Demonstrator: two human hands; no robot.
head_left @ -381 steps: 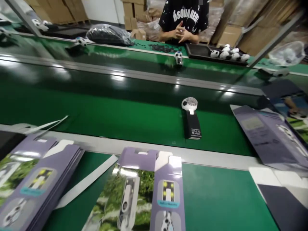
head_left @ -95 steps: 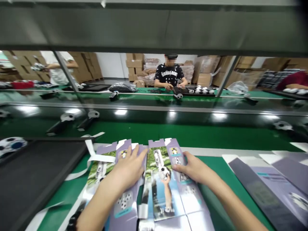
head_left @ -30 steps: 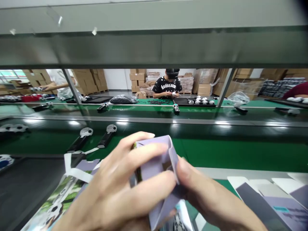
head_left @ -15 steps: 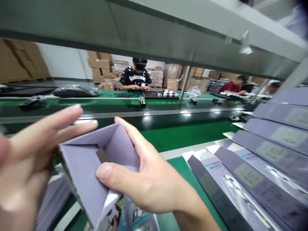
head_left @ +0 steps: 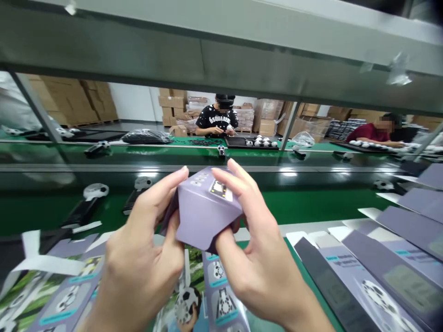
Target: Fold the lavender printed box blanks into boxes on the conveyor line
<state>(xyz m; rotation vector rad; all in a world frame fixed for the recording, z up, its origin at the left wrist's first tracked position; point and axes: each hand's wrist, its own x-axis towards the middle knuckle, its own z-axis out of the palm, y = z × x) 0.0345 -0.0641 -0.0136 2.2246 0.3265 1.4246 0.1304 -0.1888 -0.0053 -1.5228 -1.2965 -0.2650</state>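
Observation:
A light purple cardboard box (head_left: pixel 204 219) is held up in front of me, one end flap facing me. Small printed pictures show on its upper face. My left hand (head_left: pixel 148 249) grips its left side, thumb by the flap's lower left edge. On the other side my right hand (head_left: pixel 256 244) is closed round it, fingers over the printed face and thumb under the flap. Whether the flap is fully tucked in, I cannot tell. Below the hands lie printed cartons (head_left: pixel 221 286) with soccer ball pictures.
Several flat purple cartons (head_left: pixel 349 276) lie overlapped on the right, more printed cartons (head_left: pixel 65 299) at lower left. Soccer-ball-headed devices (head_left: pixel 86 203) rest on the green conveyor (head_left: pixel 297 198). A metal shelf (head_left: pixel 207 55) spans overhead. Across the line, a person (head_left: pixel 218 117) handles a small ball.
My left hand, earlier spread beside the box, now grips it. The box's open end has given way to a flap facing me. My right thumb has moved from inside to the flap's underside.

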